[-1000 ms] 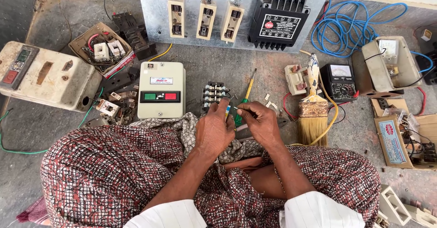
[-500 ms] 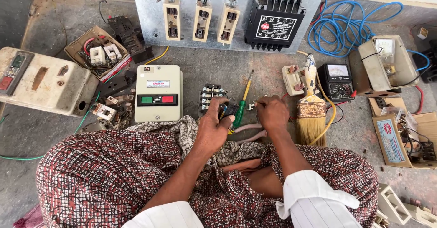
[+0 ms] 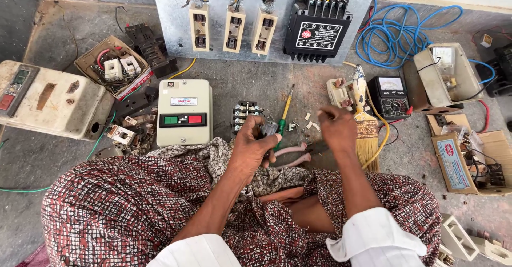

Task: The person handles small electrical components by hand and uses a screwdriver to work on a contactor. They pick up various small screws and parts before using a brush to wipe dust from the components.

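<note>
Bare floor (image 3: pixel 314 88) opens beyond the hands; the switch box (image 3: pixel 184 112) blocks left, the brush (image 3: pixel 365 131) right, perhaps small scraps between.

Small grey part (image 3: pixel 268 129) mostly hidden in left hand (image 3: pixel 250 150); right hand (image 3: pixel 336 128) fingers motion-blurred.

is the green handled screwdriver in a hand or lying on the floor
Lying on the floor: the green-handled screwdriver rests flat beside the left hand, which grips a small grey part instead.

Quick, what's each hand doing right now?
Left hand: closed around a small grey electrical part.
Right hand: blurred above the floor near the paintbrush; cannot tell whether it holds anything.
</note>
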